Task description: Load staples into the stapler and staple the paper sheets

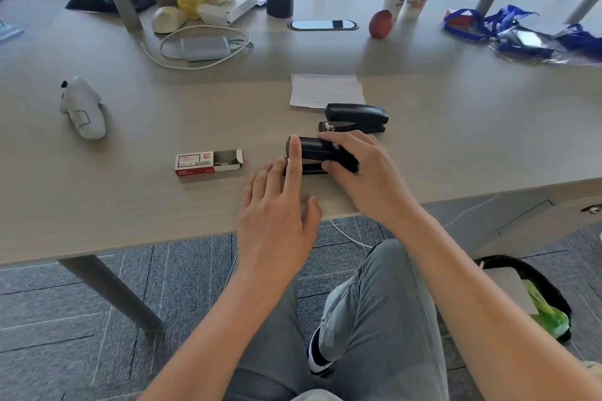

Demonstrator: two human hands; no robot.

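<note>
A black stapler (317, 153) lies on the desk near the front edge. My right hand (361, 172) grips its rear half, thumb on the near side and fingers over the top. My left hand (277, 205) is spread flat, its index finger pressing on the stapler's front end. A second black stapler (355, 117) sits just behind, untouched. White paper sheets (325, 89) lie behind that one. To the left lies a red and white staple box (208, 162), its right end open.
A white toy figure (83, 107) lies at the far left. A charger with a cable (203, 47), an apple (380, 24), a cup (279, 6) and blue lanyards (508, 29) line the back. A bin (534, 296) stands on the floor at right.
</note>
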